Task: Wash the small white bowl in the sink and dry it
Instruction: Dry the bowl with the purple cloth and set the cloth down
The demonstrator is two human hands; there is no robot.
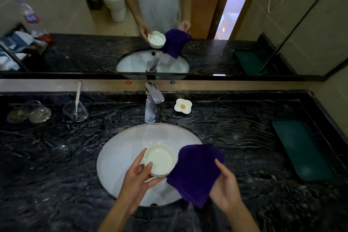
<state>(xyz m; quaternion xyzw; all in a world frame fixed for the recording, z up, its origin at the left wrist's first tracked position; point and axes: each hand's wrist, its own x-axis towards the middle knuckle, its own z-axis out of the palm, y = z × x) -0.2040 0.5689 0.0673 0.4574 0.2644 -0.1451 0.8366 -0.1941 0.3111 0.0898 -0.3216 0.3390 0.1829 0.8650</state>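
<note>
While drying: keep bowl [160,160] above sink [120,158].
Left hand [138,179]: clamped on bowl.
Right hand [225,186]: pinching purple cloth [195,171]; press it inside the bowl.

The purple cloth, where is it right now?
In the head view the purple cloth hangs from the right hand, over the right edge of the sink, touching the small white bowl that the left hand holds.

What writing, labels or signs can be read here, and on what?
None can be read.
Bottle, seen in the mirror: red and blue label, too blurred to read.
Packets, seen in the mirror: print too blurred.
Red dot and blue dot on the wall behind the tap: plain marks, no readable text.
</note>
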